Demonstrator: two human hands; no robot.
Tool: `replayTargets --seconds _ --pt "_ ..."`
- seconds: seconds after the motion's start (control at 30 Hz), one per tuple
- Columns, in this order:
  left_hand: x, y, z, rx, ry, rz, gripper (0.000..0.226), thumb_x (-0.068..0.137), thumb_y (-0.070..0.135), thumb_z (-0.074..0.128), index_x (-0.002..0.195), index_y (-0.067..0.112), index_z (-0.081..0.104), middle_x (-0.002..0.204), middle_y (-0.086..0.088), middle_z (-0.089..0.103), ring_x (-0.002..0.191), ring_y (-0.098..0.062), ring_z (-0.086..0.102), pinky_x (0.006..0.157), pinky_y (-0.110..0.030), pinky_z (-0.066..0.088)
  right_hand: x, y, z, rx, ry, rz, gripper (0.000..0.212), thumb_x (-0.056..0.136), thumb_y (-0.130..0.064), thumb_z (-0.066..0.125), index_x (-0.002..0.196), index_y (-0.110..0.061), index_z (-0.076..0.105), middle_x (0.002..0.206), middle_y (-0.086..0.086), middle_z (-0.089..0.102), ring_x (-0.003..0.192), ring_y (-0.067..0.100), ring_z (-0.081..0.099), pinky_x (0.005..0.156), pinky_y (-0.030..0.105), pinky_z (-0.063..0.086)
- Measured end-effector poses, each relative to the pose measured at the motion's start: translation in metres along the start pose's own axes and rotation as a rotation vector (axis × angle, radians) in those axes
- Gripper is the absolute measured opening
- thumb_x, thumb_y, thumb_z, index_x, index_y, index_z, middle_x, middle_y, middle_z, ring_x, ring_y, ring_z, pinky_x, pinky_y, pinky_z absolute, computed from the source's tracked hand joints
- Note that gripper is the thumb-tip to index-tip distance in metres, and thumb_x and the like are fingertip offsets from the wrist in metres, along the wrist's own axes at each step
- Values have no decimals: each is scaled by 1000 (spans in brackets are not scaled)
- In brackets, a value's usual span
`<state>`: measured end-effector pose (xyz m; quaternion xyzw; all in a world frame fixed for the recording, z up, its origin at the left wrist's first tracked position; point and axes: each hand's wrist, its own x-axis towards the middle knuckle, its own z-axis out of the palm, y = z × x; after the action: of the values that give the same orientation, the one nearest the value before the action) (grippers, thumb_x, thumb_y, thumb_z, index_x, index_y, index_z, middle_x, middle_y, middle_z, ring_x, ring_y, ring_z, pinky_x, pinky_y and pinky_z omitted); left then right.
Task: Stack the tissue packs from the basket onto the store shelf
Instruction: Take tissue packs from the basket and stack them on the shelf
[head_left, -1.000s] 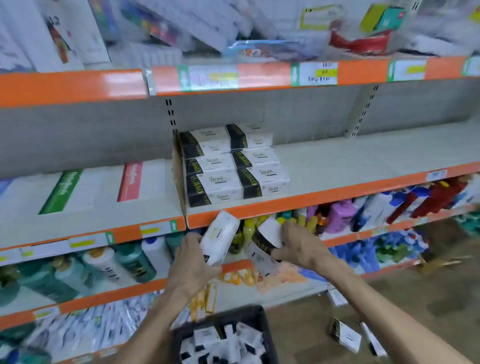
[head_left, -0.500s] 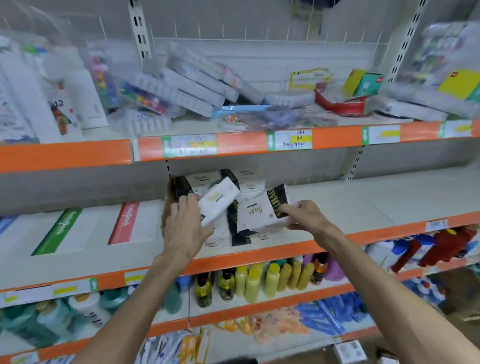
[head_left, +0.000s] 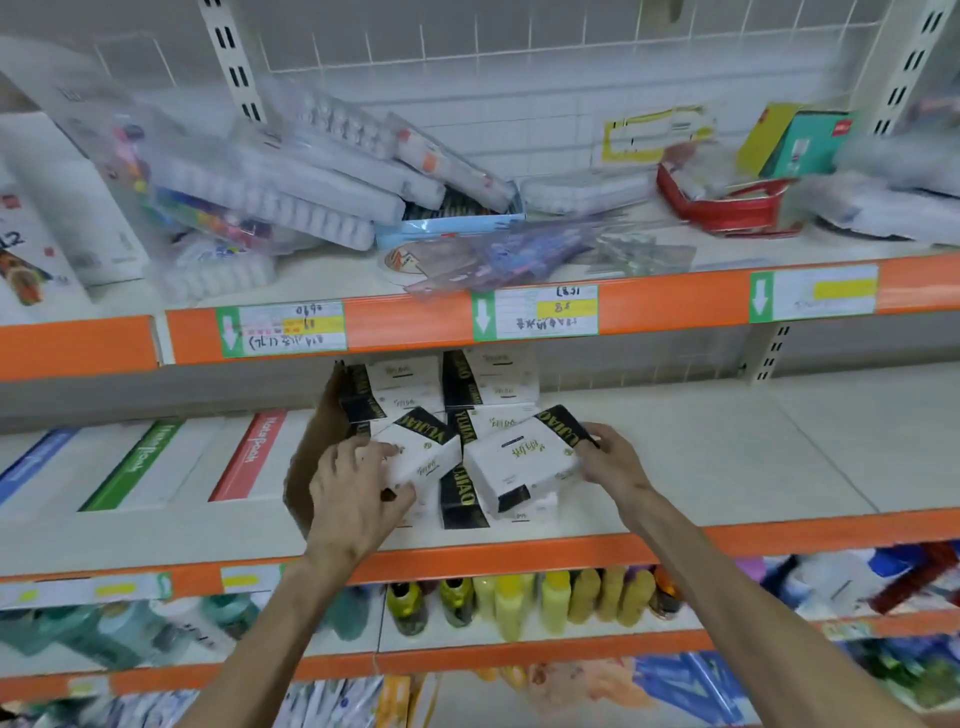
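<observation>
A stack of white tissue packs with black ends (head_left: 488, 384) stands on the middle shelf (head_left: 727, 467), beside a cardboard flap. My left hand (head_left: 353, 493) grips one white-and-black tissue pack (head_left: 423, 454), tilted, in front of the stack's left column. My right hand (head_left: 610, 462) holds a second tissue pack (head_left: 519, 462) by its right end, also tilted, in front of the right column. Both packs hover at about shelf height. The basket is out of view.
Flat white boxes with blue, green and red stripes (head_left: 156, 462) lie left of the stack. The top shelf (head_left: 467, 312) carries plastic packages and boxes. Bottles (head_left: 519, 603) line the shelf below. Bare shelf surface stretches to the right of the stack.
Both hands rose from beside the basket to the middle shelf, each carrying a tissue pack. The view tilted upward and the basket left the frame.
</observation>
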<state>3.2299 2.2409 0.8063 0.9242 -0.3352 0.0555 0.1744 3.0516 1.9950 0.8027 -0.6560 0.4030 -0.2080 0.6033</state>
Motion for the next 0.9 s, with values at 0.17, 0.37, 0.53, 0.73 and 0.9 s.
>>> replayTargets --seconds 0.17,0.37,0.53,0.73,0.9 --pt "15 -12 -21 61 -216 -200 73 77 64 59 135 25 39 127 -18 53 116 -37 51 98 -44 42 -2 -14 19 -216 82 -166 34 93 -10 48 124 -19 54 109 4 57 101 19 55 89 36 46" --pt "6 18 -29 -121 -227 -459 89 72 79 44 109 -2 46 106 -26 56 85 -33 56 64 -33 44 -30 -29 57 -845 -59 -209 60 80 -48 61 136 -36 44 148 9 27 139 31 13 107 47 26" --pt "0 27 -45 -333 -435 -281 35 92 38 58 86 4 60 77 -11 64 78 -33 70 56 -30 48 -32 -44 44 -952 -273 -221 50 85 -24 57 128 -49 51 159 -1 17 146 27 0 114 48 8" --pt "11 -18 -37 48 -125 -41 67 77 30 72 137 26 42 140 -4 38 127 -28 36 100 -45 43 -55 -16 36 -970 -39 -190 71 80 -44 67 137 -22 31 141 5 31 131 32 25 102 50 30" --pt "14 -24 -24 99 -151 -7 55 88 28 62 139 32 42 139 0 45 124 -26 42 98 -46 43 -50 -12 30 -1031 -54 -234 70 90 -7 53 147 -39 26 153 6 13 138 40 7 102 54 37"
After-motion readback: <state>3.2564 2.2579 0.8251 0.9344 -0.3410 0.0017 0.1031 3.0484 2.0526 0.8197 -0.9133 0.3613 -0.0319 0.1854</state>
